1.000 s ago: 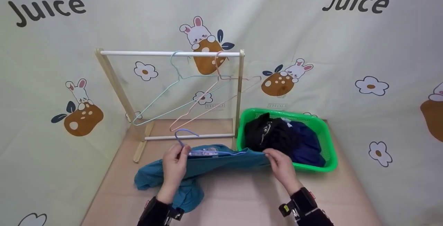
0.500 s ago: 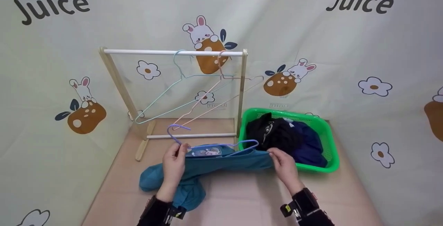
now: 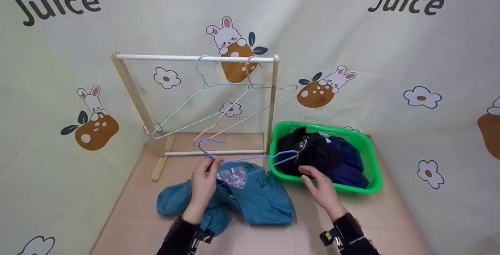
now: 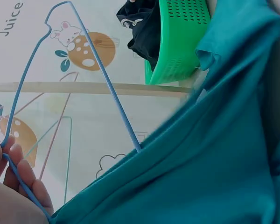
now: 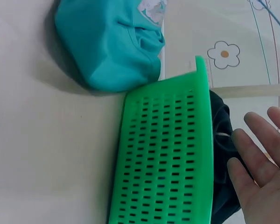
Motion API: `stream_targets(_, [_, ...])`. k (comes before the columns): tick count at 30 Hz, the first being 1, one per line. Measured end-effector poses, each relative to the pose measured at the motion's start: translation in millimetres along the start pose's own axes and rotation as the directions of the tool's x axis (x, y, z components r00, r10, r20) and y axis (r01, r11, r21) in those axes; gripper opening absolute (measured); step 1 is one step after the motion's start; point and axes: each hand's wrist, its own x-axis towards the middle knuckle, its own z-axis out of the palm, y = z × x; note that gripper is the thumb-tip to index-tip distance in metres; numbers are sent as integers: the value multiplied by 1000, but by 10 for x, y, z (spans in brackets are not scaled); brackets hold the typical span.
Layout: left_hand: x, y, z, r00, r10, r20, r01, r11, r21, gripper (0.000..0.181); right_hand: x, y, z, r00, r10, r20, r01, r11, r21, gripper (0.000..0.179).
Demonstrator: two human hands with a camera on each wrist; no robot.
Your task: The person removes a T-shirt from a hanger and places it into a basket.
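My left hand (image 3: 204, 179) pinches a blue clothes hanger (image 3: 250, 157) just below its hook. The hanger's far end sticks out bare to the right, in front of the basket. A teal shirt (image 3: 269, 204) with a printed patch hangs from the hanger's near end by my left hand, its right part slumped on the table. In the left wrist view, the shirt's edge (image 4: 154, 140) crosses the hanger's lower bar. My right hand (image 3: 322, 190) holds nothing, its fingers loosely extended beside the front rim of the green basket (image 3: 373, 161).
Behind stands a rack of wood and white rods (image 3: 164, 57), with a mint hanger (image 3: 177, 112) and a pink hanger (image 3: 230, 110) on its top bar. Black clothing (image 3: 300, 149) and navy clothing (image 3: 347, 161) lie in the basket at the right.
My right hand has let go of the shirt, and its right part has dropped to the table. The hanger's far end has come out of the shirt and risen.
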Motion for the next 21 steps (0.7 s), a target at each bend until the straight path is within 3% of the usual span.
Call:
stream_targets(3, [14, 98, 57, 1000, -8, 23, 9, 999, -32, 13, -5, 12, -35, 1000, 24, 5, -24, 1000, 17, 30])
stream_targets(9, [72, 346, 211, 997, 32, 68, -26, 996, -87, 13, 8, 12, -70, 1000, 9, -21, -9, 1000, 26, 31])
stream_targets(14, [147, 466, 283, 996, 80, 48, -72, 987, -146, 12, 26, 13, -91, 999, -10, -33, 11, 1000, 27, 33])
stream_targets(21, [195, 607, 330, 992, 118, 39, -102, 953, -286, 17, 29, 2, -108, 999, 28, -31, -27, 999, 38, 38])
